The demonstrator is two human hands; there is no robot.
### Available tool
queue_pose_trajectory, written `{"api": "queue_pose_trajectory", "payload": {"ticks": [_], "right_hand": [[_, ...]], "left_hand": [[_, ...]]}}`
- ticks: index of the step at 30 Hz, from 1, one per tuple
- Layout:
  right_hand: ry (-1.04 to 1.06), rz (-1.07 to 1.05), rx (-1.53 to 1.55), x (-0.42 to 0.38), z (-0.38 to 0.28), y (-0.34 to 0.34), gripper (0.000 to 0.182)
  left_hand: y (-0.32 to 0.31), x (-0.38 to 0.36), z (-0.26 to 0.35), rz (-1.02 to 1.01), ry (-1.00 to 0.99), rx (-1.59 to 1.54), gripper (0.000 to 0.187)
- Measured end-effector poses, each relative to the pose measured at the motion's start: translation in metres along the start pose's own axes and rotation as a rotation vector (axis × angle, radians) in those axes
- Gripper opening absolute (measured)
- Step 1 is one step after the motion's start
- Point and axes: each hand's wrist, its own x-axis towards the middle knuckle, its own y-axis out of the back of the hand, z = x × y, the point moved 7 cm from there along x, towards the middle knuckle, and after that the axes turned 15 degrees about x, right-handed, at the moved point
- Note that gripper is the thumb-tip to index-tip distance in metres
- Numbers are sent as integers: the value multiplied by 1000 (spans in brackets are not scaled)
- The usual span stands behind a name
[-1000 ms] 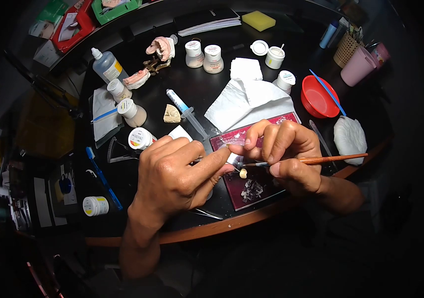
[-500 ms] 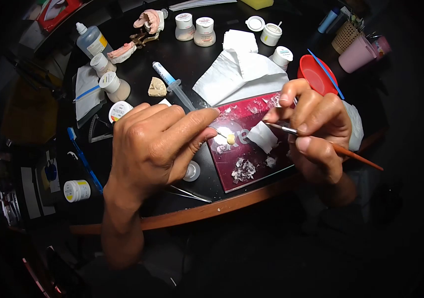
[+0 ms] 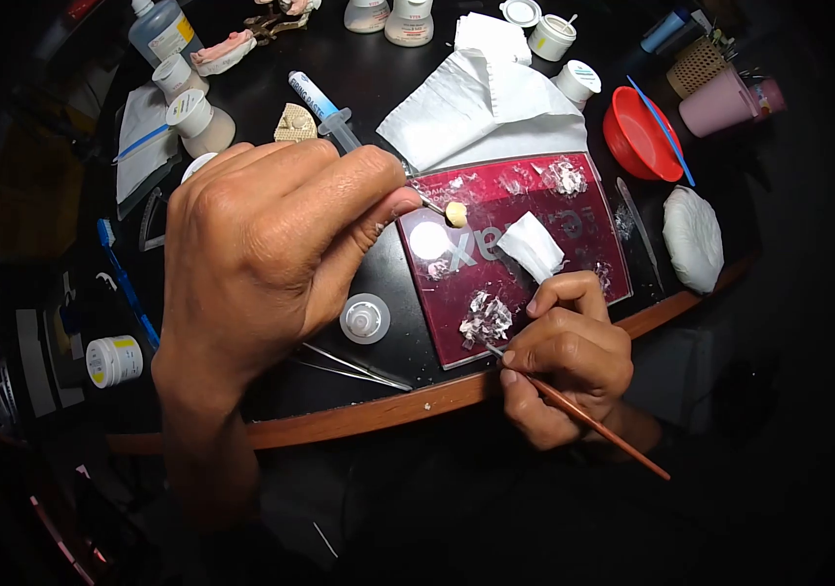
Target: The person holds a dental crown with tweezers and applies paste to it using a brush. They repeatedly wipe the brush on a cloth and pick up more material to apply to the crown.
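My left hand is closed in a pinch on a thin metal holder. At its end, a small cream-coloured dental crown hangs above a dark red mixing slab. Between the fingers of my right hand is a fine brush with a reddish-brown handle. Its tip is at the lower edge of a white, crumbly heap of material near the slab's front edge. A folded piece of white tissue lies on the slab, above my right hand.
Tweezers and a clear round cap lie left of the slab. Behind it are white tissue, a syringe and several jars. A red bowl and a white pad are at right; a blue toothbrush is at left.
My right hand has moved down and toward me, bringing the brush from beside the crown to the white heap. My left hand has shifted slightly left and up with the crown; the view has shifted too.
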Motion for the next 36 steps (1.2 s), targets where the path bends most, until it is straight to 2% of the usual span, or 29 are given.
{"api": "queue_pose_trajectory", "payload": {"ticks": [14,26,32,36], "right_hand": [[-36,-14,-65,-3,4,-4,18],[-33,-9,-37,-1,3,-4,17],[-42,5,144,5,2,7,13],[61,-30,218,34,-11,23,15]], "left_hand": [[-1,-1,2,2,-31,-1,9],[-2,-2,0,-25,19,-4,9],[1,0,1,-25,46,-25,9],[2,-1,0,-40,66,-34,16]]}}
